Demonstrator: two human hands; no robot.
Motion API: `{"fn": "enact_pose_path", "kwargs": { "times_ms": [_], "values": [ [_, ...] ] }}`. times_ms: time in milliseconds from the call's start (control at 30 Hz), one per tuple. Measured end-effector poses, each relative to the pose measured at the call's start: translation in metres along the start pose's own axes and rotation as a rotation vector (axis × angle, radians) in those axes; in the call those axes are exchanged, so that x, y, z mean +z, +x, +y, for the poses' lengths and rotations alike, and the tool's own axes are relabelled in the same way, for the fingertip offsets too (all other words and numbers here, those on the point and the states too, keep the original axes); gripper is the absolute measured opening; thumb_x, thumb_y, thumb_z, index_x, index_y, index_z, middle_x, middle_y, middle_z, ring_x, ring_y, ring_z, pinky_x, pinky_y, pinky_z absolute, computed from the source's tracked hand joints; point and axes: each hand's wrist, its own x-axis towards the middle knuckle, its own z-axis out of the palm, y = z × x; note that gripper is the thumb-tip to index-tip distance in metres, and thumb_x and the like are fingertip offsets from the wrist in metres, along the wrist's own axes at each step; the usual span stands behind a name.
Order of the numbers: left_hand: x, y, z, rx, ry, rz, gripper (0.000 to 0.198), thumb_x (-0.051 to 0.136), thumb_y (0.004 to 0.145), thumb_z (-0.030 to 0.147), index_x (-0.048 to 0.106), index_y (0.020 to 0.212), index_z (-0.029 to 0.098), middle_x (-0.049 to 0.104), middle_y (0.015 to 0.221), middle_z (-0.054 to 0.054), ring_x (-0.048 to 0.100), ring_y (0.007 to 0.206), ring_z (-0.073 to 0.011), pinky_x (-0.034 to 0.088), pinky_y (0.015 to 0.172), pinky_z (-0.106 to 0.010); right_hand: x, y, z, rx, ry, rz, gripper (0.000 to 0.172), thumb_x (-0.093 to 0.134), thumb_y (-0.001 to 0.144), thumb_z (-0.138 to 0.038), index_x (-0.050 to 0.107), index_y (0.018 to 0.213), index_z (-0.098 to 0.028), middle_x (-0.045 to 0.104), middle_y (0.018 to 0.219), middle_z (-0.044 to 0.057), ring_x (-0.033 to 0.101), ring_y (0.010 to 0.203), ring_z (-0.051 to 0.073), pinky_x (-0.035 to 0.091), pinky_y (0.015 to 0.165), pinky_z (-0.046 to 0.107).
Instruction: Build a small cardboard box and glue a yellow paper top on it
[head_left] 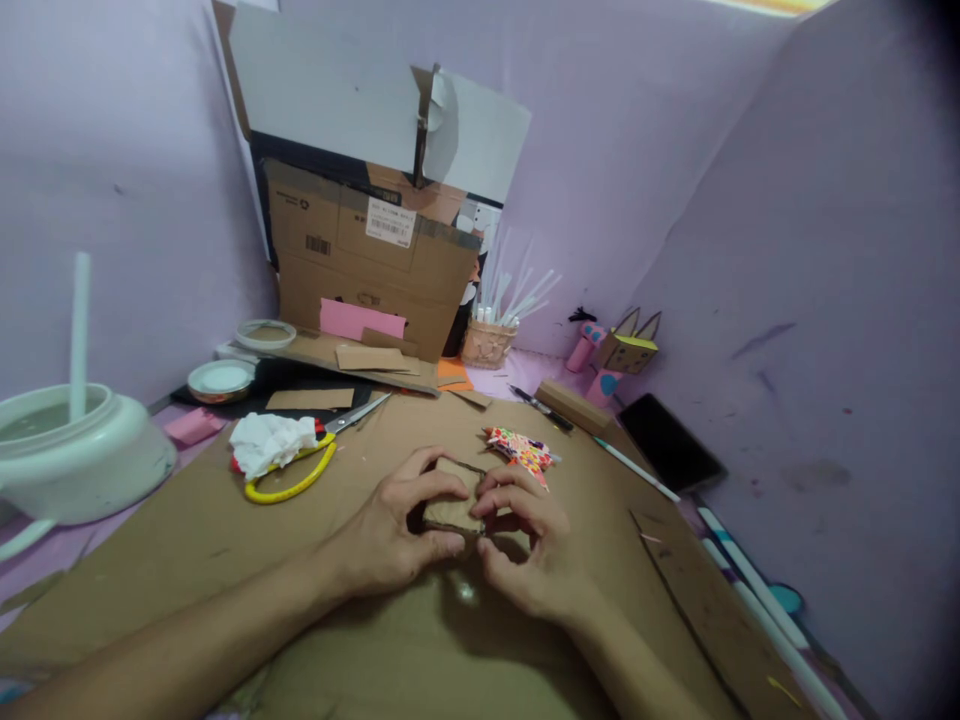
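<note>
A small cardboard box [450, 512] with dark edges is held between both hands, just above the brown cardboard sheet [360, 650]. My left hand [390, 525] grips its left side, with the fingers over the top and the thumb along the near edge. On the right side, my right hand [532, 535] pinches the box with its fingertips and thumb. Right behind the hands lies a bright patterned paper piece [521, 450] with a pencil tip showing. Scissors with yellow handles [292, 485] rest to the left, partly under a crumpled white tissue [274, 440].
At the left stands a white pot [112, 470] with a stick in it. A large open cardboard box [367, 260] stands at the back, beside a basket of white sticks [487, 340]. To the right are a pen [541, 408], a dark phone [671, 440] and a cardboard animal head [630, 352].
</note>
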Motion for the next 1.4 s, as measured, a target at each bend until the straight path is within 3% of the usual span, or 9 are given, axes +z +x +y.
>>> {"fn": "enact_pose_path", "kwargs": {
  "times_ms": [333, 1067, 1133, 1233, 1400],
  "values": [
    [-0.001, -0.001, 0.002, 0.000, 0.007, -0.010, 0.029, 0.066, 0.071, 0.025, 0.063, 0.100, 0.021, 0.050, 0.122, -0.008, 0.037, 0.125, -0.0258, 0.037, 0.099, -0.035, -0.001, 0.001, 0.000, 0.013, 0.021, -0.001, 0.028, 0.056, 0.060, -0.004, 0.060, 0.083, -0.021, 0.051, 0.093, 0.005, 0.056, 0.081, 0.016, 0.054, 0.061, 0.026],
    [-0.001, 0.000, 0.003, 0.000, 0.004, -0.012, 0.028, 0.065, 0.070, 0.024, 0.063, 0.099, 0.021, 0.052, 0.120, -0.009, 0.037, 0.125, -0.0265, 0.036, 0.099, -0.039, 0.000, -0.001, 0.001, -0.001, -0.010, -0.008, 0.028, 0.055, 0.063, -0.006, 0.057, 0.086, -0.022, 0.049, 0.096, 0.005, 0.054, 0.078, 0.015, 0.052, 0.060, 0.025],
    [-0.001, 0.000, 0.003, -0.003, -0.004, -0.010, 0.029, 0.066, 0.070, 0.025, 0.063, 0.098, 0.021, 0.051, 0.121, -0.009, 0.038, 0.125, -0.0266, 0.037, 0.099, -0.038, 0.001, -0.001, 0.002, 0.014, -0.016, 0.028, 0.032, 0.055, 0.062, -0.007, 0.055, 0.090, -0.022, 0.047, 0.101, 0.006, 0.054, 0.082, 0.016, 0.053, 0.064, 0.027],
    [-0.001, 0.000, 0.004, -0.013, -0.015, -0.008, 0.028, 0.066, 0.068, 0.024, 0.063, 0.096, 0.020, 0.050, 0.120, -0.010, 0.039, 0.124, -0.0268, 0.037, 0.098, -0.036, 0.003, -0.001, 0.005, 0.048, -0.032, 0.079, 0.049, 0.055, 0.059, -0.009, 0.050, 0.105, -0.022, 0.045, 0.116, 0.009, 0.051, 0.104, 0.022, 0.051, 0.082, 0.034],
    [-0.001, -0.001, 0.006, -0.036, 0.001, 0.007, 0.027, 0.065, 0.068, 0.023, 0.063, 0.095, 0.021, 0.050, 0.121, -0.009, 0.043, 0.121, -0.0268, 0.039, 0.097, -0.036, 0.007, -0.002, 0.012, 0.186, -0.011, 0.028, 0.070, 0.053, 0.058, -0.009, 0.037, 0.125, -0.022, 0.051, 0.123, 0.012, 0.052, 0.113, 0.025, 0.048, 0.090, 0.041]
  ]
}}
